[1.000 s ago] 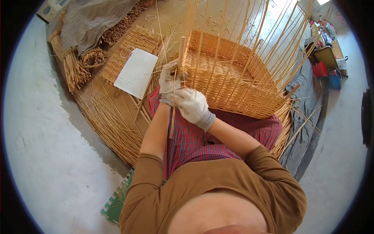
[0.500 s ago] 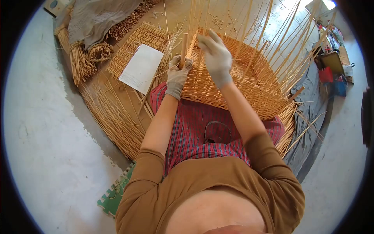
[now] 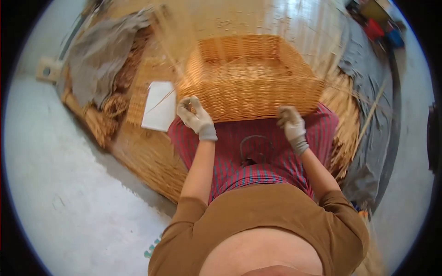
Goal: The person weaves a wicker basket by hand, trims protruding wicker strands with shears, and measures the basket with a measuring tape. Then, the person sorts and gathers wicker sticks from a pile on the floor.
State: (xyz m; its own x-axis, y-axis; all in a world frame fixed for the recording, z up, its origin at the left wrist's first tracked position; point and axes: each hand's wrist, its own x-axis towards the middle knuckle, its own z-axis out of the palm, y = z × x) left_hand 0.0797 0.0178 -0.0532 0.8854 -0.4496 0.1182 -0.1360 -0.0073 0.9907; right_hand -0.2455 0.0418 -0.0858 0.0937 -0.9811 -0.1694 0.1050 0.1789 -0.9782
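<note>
A woven wicker basket [image 3: 258, 99] rests across my knees, its front wall facing me and its tall upright stakes smeared by motion. My left hand [image 3: 197, 118], in a pale work glove, is at the basket's near left corner, with thumb and fingers curled against the weave there. In front of the lower right part of the front wall is my right hand [image 3: 292, 128], gloved too. Its fingers are bent in and slightly blurred; what lies in them, if anything, is hidden.
A white paper sheet [image 3: 159, 106] lies on a woven panel [image 3: 137, 105] to the left. Grey cloth [image 3: 99, 57] covers bundled rods farther left. Loose wicker rods [image 3: 152, 161] spread on the floor on both sides. Dark sheeting [image 3: 368, 106] lies at the right.
My left hand has left the wooden stick and is lower at the corner. My right hand has moved from over the basket down to its front right. The basket now sits squarer to me.
</note>
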